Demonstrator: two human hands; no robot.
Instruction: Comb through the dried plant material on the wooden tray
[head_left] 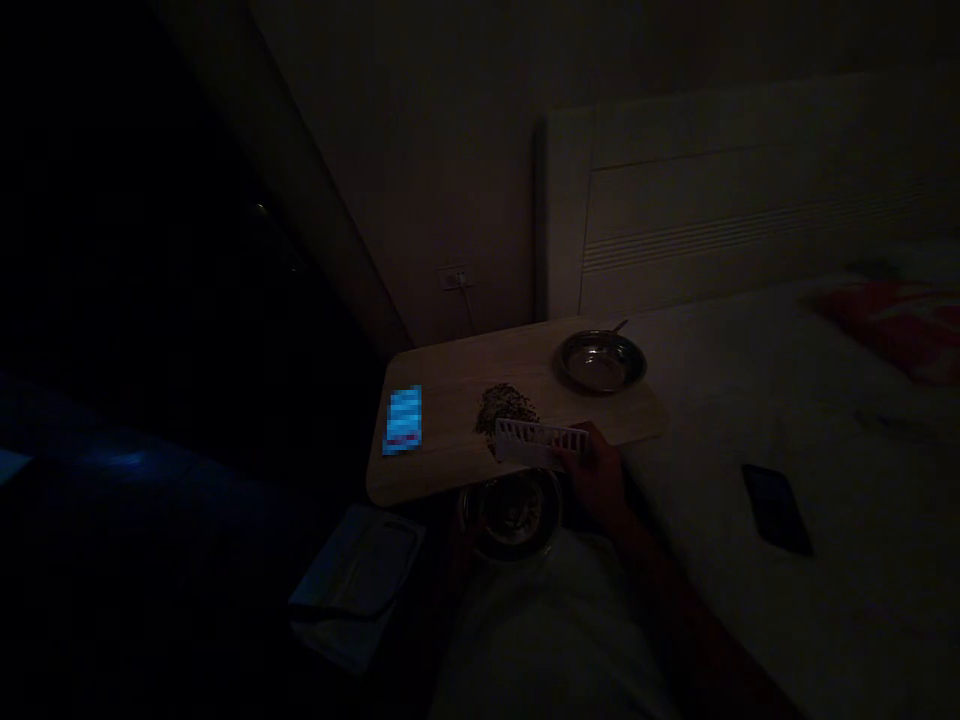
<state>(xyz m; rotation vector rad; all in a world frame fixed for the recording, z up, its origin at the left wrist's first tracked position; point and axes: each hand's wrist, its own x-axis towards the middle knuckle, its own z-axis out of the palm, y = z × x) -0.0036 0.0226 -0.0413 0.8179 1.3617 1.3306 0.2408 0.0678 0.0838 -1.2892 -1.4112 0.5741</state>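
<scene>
My right hand (600, 472) is closed round one end of a white slotted plastic piece (536, 441), whose exact kind I cannot make out. The piece is at the front edge of a small wooden table (442, 375), beside a heap of small dark and pale grains (506, 405). Just below that edge, a round metal bowl (517, 512) is above my lap. Dim at the bowl's left side, my left hand (466, 535) grips its rim. Darkness hides most of the left fingers.
A second metal bowl (602, 362) with a handle sticking up stands at the table's back right. A lit, blurred screen (403, 420) lies at the left. On the bed (705, 430) rests a dark phone (777, 508). A pale box-like object (358, 585) is low at left.
</scene>
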